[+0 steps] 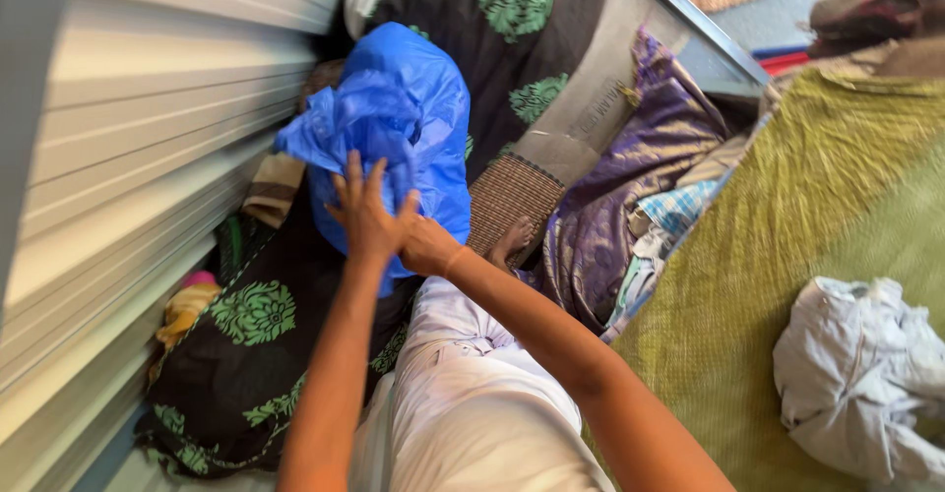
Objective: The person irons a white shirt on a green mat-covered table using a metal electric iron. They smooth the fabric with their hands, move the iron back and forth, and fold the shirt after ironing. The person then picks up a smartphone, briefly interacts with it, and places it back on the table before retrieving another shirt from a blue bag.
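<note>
A plastic bag (399,118) sits on a patterned cloth (246,344) beside the ribbed shutter (138,148) on the left. Both hands, left hand (366,218) and right hand (428,246), lie against the bag's near side. A woven mat (510,197) lies just right of the bag; a crumpled garment (861,374) rests on the bedspread (787,216) far right

- Left hand (366,215) reaches far forward, fingers spread, palm pressed flat down.
- Right hand (425,246) sits just right of it, wrists touching, fingers hidden.
- Both forearms are bare, extended, converging from near.
</note>
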